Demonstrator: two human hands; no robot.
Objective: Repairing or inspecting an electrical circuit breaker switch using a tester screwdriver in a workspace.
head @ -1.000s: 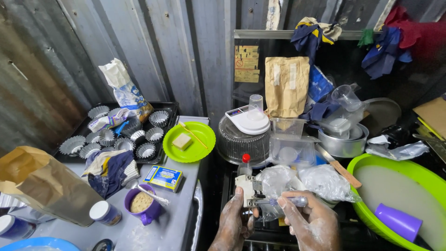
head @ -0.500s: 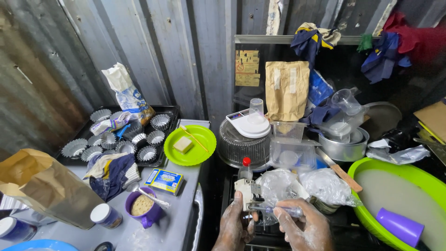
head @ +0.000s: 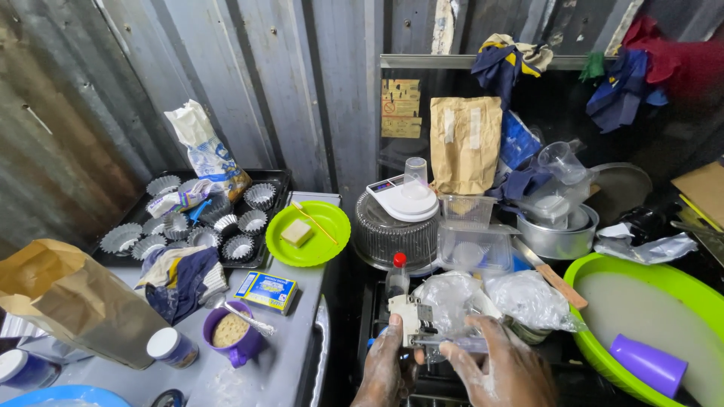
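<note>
Both my hands are at the bottom centre, dusted with white powder. My left hand [head: 386, 368] and my right hand [head: 504, 371] together grip a small clear bottle [head: 446, 344] held sideways, with a whitish piece [head: 409, 316] at its left end under my left thumb. Just behind it stands a small bottle with a red cap [head: 397, 276]. Crumpled clear plastic bags [head: 528, 298] lie right behind my right hand. What the hands rest on is dark and hard to make out.
A green basin [head: 603, 273] with a purple cup [head: 647, 363] sits on the right. On the grey counter to the left are a purple mug [head: 243, 348], a blue box [head: 265, 290], a green plate [head: 332, 240], a tray of foil cups [head: 275, 175] and a brown paper bag [head: 68, 301]. A scale [head: 401, 200] stands behind.
My hands have sunk lower in the view, still gripping the same small bottle. The things around them have not moved.
</note>
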